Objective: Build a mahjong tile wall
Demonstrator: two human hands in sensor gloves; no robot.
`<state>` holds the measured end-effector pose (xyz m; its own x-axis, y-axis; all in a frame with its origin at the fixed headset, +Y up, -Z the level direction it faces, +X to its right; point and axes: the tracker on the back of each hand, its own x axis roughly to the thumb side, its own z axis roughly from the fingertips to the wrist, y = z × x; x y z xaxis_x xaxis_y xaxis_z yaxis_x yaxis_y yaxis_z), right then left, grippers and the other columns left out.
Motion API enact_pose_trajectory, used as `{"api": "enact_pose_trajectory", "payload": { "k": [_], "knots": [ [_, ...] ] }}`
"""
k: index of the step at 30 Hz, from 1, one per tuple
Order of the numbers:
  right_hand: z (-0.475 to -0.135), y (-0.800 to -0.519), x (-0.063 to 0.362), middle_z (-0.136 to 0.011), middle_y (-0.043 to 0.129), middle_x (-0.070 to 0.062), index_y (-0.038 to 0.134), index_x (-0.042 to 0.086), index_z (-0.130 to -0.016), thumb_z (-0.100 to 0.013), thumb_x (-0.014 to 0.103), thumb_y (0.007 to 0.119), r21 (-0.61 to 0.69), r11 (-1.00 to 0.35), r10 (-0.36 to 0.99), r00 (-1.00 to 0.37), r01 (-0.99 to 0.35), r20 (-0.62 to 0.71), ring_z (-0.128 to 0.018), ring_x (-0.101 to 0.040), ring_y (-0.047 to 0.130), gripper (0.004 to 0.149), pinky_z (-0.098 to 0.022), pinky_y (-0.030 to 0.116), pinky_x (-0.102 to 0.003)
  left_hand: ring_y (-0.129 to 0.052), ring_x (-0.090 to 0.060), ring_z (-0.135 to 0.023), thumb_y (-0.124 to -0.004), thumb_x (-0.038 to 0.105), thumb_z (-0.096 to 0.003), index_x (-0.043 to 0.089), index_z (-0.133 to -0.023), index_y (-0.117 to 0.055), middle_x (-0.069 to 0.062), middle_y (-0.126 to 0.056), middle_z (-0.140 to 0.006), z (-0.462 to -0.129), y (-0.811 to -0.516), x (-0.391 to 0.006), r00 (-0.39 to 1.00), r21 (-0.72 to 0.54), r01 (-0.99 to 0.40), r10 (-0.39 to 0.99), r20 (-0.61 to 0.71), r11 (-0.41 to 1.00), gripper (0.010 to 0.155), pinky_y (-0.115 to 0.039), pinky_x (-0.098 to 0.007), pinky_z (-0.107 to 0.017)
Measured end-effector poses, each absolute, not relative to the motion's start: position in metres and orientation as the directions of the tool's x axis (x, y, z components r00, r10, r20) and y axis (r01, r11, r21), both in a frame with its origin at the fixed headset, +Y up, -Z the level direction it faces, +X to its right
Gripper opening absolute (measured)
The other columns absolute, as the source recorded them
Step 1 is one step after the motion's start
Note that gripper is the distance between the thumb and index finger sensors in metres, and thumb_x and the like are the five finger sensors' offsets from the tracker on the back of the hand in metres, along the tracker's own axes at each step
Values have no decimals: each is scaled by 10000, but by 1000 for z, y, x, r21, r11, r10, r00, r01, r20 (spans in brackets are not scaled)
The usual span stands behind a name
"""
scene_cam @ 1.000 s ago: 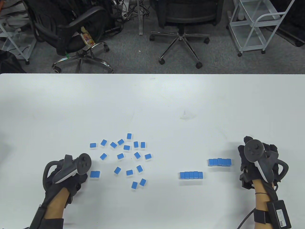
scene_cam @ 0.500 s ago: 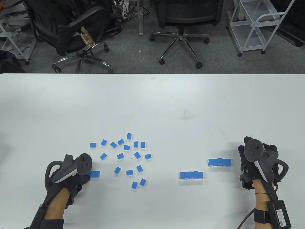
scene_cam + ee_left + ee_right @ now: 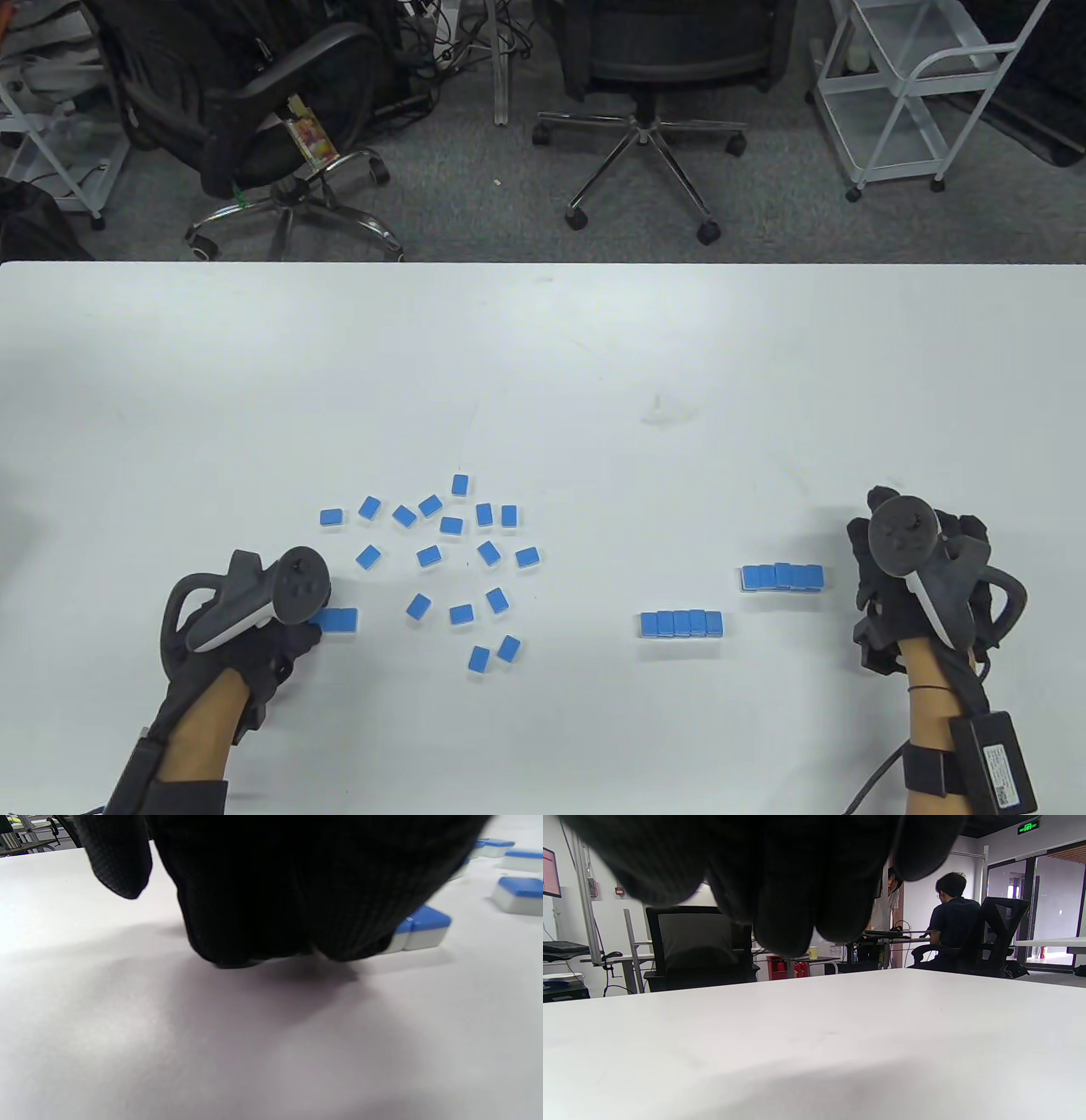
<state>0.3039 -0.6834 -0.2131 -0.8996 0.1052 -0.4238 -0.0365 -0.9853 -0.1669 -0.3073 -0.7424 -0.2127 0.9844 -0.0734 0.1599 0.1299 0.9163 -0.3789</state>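
Several loose blue-backed mahjong tiles (image 3: 452, 525) lie scattered at the left centre of the white table (image 3: 543, 373). A side-by-side pair of tiles (image 3: 341, 621) sits at the heap's near left; my left hand (image 3: 307, 630) touches its left end. In the left wrist view the fingers (image 3: 254, 899) reach down to the table, half hiding the pair (image 3: 426, 928), and the thumb stays apart. Two short tile rows stand to the right, a nearer row (image 3: 681, 624) and a farther row (image 3: 782, 577). My right hand (image 3: 870, 552) rests just right of the farther row and holds nothing.
Office chairs (image 3: 653, 76) and a white cart (image 3: 916, 93) stand on the carpet beyond the table's far edge. The right wrist view shows bare tabletop (image 3: 814, 1035) under loosely hanging fingers (image 3: 780, 878), with people seated at desks far behind.
My left hand has slid a little to the right, from just short of the tile pair to touching and partly covering its left end. The right hand has not moved.
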Motion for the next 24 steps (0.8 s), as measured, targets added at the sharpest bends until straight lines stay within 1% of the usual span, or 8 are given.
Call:
{"api": "enact_pose_trajectory", "payload": {
  "k": [6,12,13,16,19,21,24],
  "knots": [
    [-213,-684,304,-799,950,12,785,266,-829,-332,470,787,-164,-986,104,-900,-37,-424,-840,-278,874,537,-760,548,-612,-990,-179,-781,-946,418,-411,321,-965,-799,81,-943,-861,-212,-743,-308,985,-382,123,-67,158,916,581,-653,-587,-777],
    [-213,-684,304,-798,950,12,783,266,-830,-331,469,791,-159,-987,101,-899,-36,-426,-840,-279,873,539,-759,549,-613,-926,-213,-897,-960,434,-400,332,-1043,-709,69,-866,-977,-211,-736,-312,987,-424,112,-52,151,899,698,-614,-605,-791],
    [-213,-684,304,-797,951,13,785,265,-829,-330,469,791,-159,-987,101,-899,-36,-426,-839,-279,874,539,-760,549,-613,-912,-223,-911,-962,420,-403,333,-1048,-703,65,-855,-989,-211,-734,-313,987,-416,124,-69,145,901,700,-603,-611,-793],
    [-213,-684,304,-798,950,13,784,266,-830,-331,468,791,-157,-987,101,-899,-36,-426,-840,-278,874,539,-759,550,-613,-889,-228,-939,-951,399,-416,348,-1048,-700,72,-843,-1004,-210,-727,-316,976,-369,213,-180,122,905,682,-586,-617,-801],
    [-213,-684,304,-798,950,12,784,266,-829,-330,470,790,-157,-987,99,-900,-34,-426,-839,-278,874,539,-760,549,-613,-869,-230,-948,-901,375,-450,353,-1050,-684,68,-825,-1012,-210,-726,-317,968,-301,252,-236,88,920,638,-570,-609,-807],
    [-213,-684,304,-797,951,12,785,266,-829,-331,469,790,-158,-987,101,-899,-36,-426,-838,-279,875,539,-759,550,-613,-843,-232,-965,-869,377,-464,361,-1060,-655,69,-795,-1033,-210,-727,-318,973,-263,232,-221,71,936,633,-558,-605,-815],
    [-213,-683,305,-797,951,13,783,265,-830,-330,470,790,-158,-987,100,-898,-34,-429,-839,-278,875,540,-759,550,-612,-786,-237,-1007,-829,383,-486,410,-1057,-637,63,-721,-1092,-212,-729,-319,990,-219,136,-128,50,966,603,-523,-605,-834]
  ]
}}
